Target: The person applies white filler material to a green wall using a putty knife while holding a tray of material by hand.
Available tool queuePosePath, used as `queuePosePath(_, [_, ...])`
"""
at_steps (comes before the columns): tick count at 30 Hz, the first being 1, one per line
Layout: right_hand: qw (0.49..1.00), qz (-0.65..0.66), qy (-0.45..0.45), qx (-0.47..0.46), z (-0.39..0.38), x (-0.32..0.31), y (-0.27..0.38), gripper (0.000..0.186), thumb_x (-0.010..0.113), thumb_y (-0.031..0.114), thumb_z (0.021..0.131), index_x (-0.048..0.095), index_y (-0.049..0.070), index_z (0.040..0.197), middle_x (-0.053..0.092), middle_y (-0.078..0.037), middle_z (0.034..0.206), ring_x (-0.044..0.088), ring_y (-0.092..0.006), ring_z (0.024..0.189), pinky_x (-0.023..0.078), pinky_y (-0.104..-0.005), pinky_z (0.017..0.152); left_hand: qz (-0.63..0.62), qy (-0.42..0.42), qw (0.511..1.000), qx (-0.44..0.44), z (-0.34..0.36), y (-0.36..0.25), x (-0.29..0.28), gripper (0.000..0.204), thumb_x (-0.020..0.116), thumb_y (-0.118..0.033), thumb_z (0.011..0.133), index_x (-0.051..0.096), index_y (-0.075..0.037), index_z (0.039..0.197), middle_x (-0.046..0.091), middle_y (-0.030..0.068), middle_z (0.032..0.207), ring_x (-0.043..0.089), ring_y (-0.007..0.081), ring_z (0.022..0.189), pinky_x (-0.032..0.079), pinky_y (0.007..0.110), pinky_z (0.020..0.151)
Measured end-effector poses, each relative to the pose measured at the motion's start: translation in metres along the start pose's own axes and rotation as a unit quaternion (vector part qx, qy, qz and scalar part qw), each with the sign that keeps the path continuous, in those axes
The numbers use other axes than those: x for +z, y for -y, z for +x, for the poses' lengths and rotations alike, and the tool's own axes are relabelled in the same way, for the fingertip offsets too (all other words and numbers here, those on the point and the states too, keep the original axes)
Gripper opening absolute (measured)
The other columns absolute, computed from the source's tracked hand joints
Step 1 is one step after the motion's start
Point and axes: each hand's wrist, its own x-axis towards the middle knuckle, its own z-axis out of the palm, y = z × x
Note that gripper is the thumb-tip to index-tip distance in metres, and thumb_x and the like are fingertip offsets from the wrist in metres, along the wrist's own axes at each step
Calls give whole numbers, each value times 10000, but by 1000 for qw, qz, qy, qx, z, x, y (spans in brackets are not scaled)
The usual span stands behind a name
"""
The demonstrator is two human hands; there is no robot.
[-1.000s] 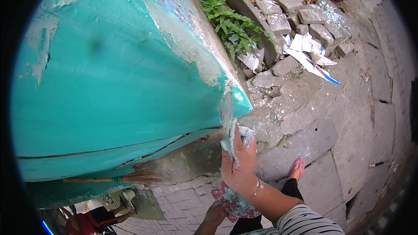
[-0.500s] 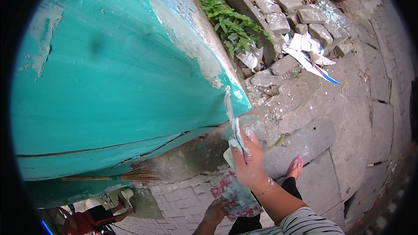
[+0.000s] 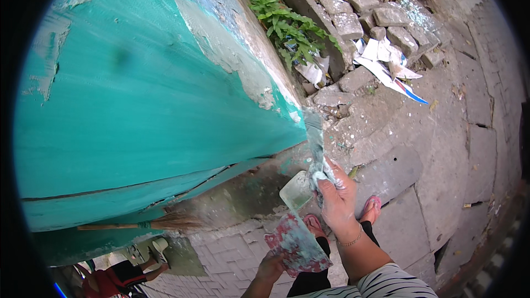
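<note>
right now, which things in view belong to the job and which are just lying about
Seemingly in use:
smeared blade, in right hand
smeared reddish sheet, in left hand
teal wall with grey patches

Apparently lying about:
straw broom
white scraps
stone blocks

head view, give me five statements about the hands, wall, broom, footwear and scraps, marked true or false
1. Both hands are empty. False: the left hand holds a smeared red sheet, the right hand a flat-bladed tool.
2. Grey patches mark the teal wall. True.
3. The broom has its bristles right of its handle. True.
4. The person's footwear is black. False: they wear pink sandals.
5. White scraps lie by stone blocks. True.
</note>
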Motion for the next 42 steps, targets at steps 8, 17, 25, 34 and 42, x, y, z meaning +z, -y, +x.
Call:
queuePosePath(8, [960,201,-92,169,26,1,-68,244,511,111,962,583,-41,1139,632,-82,840,564,-127,620,471,-265,529,15,-10,1000,10,2,9,6,575,652,-145,871,406,7,1368,583,147,1279,575,289,1179,454,459,1007])
queuePosePath(17, [965,142,-62,209,34,13,-25,207,520,96,959,611,-23,1102,616,-59,781,513,-103,547,434,-241,469,16,-4,1000,21,-6,-4,13,580,660,-149,865,409,7,1364,598,144,1253,603,281,1136,495,444,958])
queuePosePath(25, [948,205,-62,235,30,21,14,182,526,83,936,599,-18,1068,627,-96,799,520,-132,544,435,-269,468,-15,5,1000,3,-7,1,20,596,657,-136,871,386,-5,1387,581,133,1281,568,284,1190,445,453,1017])
queuePosePath(34, [865,409,38,287,27,20,72,324,521,125,906,521,-48,1180,610,-133,823,505,-186,554,382,-318,464,-13,29,999,35,-16,-21,31,578,619,-112,889,370,-10,1400,549,137,1321,543,292,1218,433,478,1025])
queuePosePath(42, [934,316,67,154,15,55,121,338,531,135,947,531,-33,1240,630,-125,880,555,-160,626,447,-285,512,13,-8,999,45,-28,-31,39,508,536,-76,918,378,-19,1397,549,131,1323,547,289,1210,438,478,1017])
